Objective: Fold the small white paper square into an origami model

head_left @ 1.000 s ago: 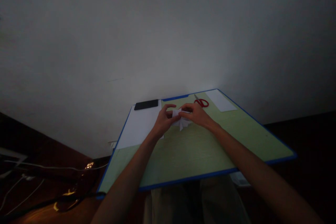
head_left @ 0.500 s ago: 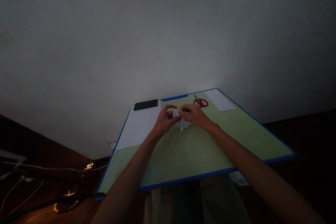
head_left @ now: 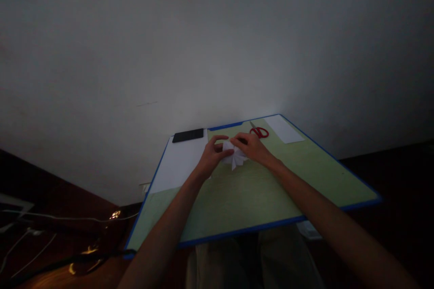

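Your left hand [head_left: 213, 153] and right hand [head_left: 250, 146] both pinch that folded white paper [head_left: 238, 160] over the bench's [head_left: 251, 198] far middle, probably so its folds don't spring open, scissors [head_left: 259, 132] just beyond.

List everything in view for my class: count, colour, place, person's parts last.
table: 1, green, blue-edged, centre
wall: 1, grey, behind the table
folded paper: 1, white, held mid-picture
large sheet: 1, white, table's left side
flat slab: 1, black, on large sheet's far end
scissors: 1, red handles, table's far side
paper strip: 1, white, table's far right corner
cords: several, white and black, lower left
pale object: 1, unclear, below table's right side
trousers: 1 pair, drab, below table's near edge
arms: 2, bare, over the table
left hand: 1, bare, on folded paper
right hand: 1, bare, on folded paper
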Demonstrator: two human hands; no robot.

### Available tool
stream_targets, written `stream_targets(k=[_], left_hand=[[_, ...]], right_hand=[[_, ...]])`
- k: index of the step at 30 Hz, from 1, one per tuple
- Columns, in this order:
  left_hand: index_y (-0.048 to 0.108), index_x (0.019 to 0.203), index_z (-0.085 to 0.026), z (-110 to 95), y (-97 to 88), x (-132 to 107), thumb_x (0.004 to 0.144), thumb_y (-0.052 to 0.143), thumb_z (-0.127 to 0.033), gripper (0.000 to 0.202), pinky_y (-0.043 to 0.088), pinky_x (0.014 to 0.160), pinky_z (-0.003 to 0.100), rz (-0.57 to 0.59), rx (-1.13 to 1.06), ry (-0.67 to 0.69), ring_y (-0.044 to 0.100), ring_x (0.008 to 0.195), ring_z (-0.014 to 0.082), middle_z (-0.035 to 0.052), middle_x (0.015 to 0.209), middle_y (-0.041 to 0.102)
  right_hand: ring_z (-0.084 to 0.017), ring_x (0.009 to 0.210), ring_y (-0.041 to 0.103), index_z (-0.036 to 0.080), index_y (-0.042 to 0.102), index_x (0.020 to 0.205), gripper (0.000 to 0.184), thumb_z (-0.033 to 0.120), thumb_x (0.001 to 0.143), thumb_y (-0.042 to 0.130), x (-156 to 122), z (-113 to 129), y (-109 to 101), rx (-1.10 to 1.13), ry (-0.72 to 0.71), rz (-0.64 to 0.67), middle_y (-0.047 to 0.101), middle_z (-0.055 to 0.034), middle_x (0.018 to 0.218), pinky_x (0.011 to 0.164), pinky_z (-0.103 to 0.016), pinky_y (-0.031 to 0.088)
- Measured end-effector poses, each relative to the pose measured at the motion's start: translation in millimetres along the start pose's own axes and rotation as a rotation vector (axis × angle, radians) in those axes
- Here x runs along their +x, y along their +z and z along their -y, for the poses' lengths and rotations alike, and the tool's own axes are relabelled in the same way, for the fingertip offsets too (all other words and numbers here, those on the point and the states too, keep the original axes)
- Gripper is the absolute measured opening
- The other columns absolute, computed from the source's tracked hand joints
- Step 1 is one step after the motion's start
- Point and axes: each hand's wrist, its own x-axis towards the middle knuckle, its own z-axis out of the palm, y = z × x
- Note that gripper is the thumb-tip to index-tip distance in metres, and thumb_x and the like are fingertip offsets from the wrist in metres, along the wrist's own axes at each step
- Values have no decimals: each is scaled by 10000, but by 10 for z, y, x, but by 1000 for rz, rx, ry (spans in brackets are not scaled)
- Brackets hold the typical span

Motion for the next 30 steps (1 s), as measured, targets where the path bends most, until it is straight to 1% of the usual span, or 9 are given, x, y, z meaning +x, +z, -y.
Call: stream_targets(k=[3,5,8,12,18,24,27,30], left_hand=[[568,1151,-163,4,-15,12,638,842,-208,583,543,691,310,-73,-22,-6,704,720,187,67,888,760],[575,1148,-159,1,-21,12,639,835,-205,574,544,680,312,-97,-20,-2,701,705,187,77,896,761],[567,1153,-159,-9,-19,4,637,837,-209,584,540,649,307,-89,15,12,701,692,197,74,861,756],[525,1148,-175,-8,-13,0,628,837,-197,607,525,611,288,-81,27,37,693,649,193,38,784,738],[490,1125,-195,-6,-20,9,627,833,-197,605,511,567,266,-65,22,42,679,606,181,23,772,734],[491,1129,-209,-43,-29,-12,614,859,-202,633,513,566,266,-40,44,26,684,606,188,17,757,734],[506,1146,-202,-58,-47,-18,615,880,-235,650,515,578,271,-20,65,22,691,618,196,27,759,738],[532,1201,-183,-61,-61,-12,664,875,-339,656,526,621,287,-35,68,44,701,657,199,58,811,753]], right_hand=[[-157,680,582,159,712,789,247,377,865,623,7,-4,-20,88,34,-4,692,-27,740,635,-282,437],[-159,690,594,160,716,793,241,386,843,647,8,-15,-34,146,55,4,700,-32,760,646,-288,456],[-149,654,578,154,720,790,254,406,809,690,2,-32,-43,160,84,44,685,-28,726,611,-278,439],[-131,601,538,134,729,810,260,393,800,702,-13,-26,-48,122,104,96,653,-17,674,556,-257,390],[-130,625,540,145,730,783,251,373,844,647,-26,17,-76,118,48,114,664,-20,689,578,-254,387],[-129,615,533,153,716,732,222,353,810,661,-25,16,-89,214,100,136,638,-3,653,574,-257,383],[-132,611,535,159,719,722,215,357,796,677,-15,9,-93,211,123,121,639,1,646,577,-263,384],[-141,633,555,162,732,754,231,381,807,680,1,5,-94,178,107,62,671,-13,690,596,-274,397]])
